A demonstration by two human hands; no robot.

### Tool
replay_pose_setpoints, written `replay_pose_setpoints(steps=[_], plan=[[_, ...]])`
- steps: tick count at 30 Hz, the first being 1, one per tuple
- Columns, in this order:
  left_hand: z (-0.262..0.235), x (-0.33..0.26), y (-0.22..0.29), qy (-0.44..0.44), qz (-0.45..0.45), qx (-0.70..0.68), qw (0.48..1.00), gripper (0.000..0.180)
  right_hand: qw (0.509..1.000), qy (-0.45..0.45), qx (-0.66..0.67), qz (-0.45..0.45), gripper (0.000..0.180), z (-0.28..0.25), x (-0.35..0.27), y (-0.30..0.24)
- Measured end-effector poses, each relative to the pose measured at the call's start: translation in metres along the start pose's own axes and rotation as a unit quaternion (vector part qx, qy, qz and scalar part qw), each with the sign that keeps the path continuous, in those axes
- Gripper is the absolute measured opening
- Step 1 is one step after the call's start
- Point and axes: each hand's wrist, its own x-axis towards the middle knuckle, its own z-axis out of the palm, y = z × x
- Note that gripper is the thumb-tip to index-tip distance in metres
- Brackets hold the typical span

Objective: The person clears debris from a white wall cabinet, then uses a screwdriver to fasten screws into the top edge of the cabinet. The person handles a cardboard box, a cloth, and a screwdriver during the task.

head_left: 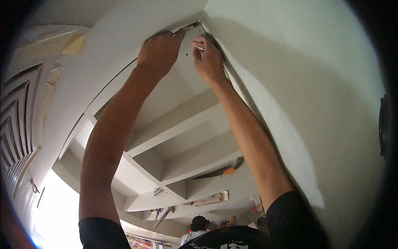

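Observation:
Both my arms reach up to the top corner of a white built-in shelf unit [178, 108], where it meets the ceiling and the wall. My left hand [158, 52] is closed at the unit's top front edge, its thumb stretched toward the corner; what its fingers hold, if anything, is hidden. Close to its thumb runs a narrow dark gap [191, 26] with a small light-coloured piece in it. Just to the right, beside the wall, my right hand [209, 60] has its fingers curled in a pinch. Something pale shows at its fingertips, too small to name.
A handsaw with an orange handle [228, 170] lies on a lower shelf. Further down are a hammer [164, 217] and other tools. A person in a dark cap [199, 223] is below. A plain wall [315, 103] stands close on the right; a slatted vent [18, 120] is at left.

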Motion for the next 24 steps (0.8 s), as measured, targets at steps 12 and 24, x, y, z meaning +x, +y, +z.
replay_pose_setpoints(steps=[12, 24], plan=[[-0.004, 0.021, 0.013, -0.057, 0.014, 0.043, 0.997, 0.044, 0.999, -0.024, 0.029, 0.031, 0.033, -0.001, 0.000, -0.005], [-0.015, 0.007, 0.008, -0.048, 0.016, 0.054, 0.997, 0.045, 0.993, -0.066, -0.096, -0.017, 0.054, 0.000, -0.003, -0.003]])
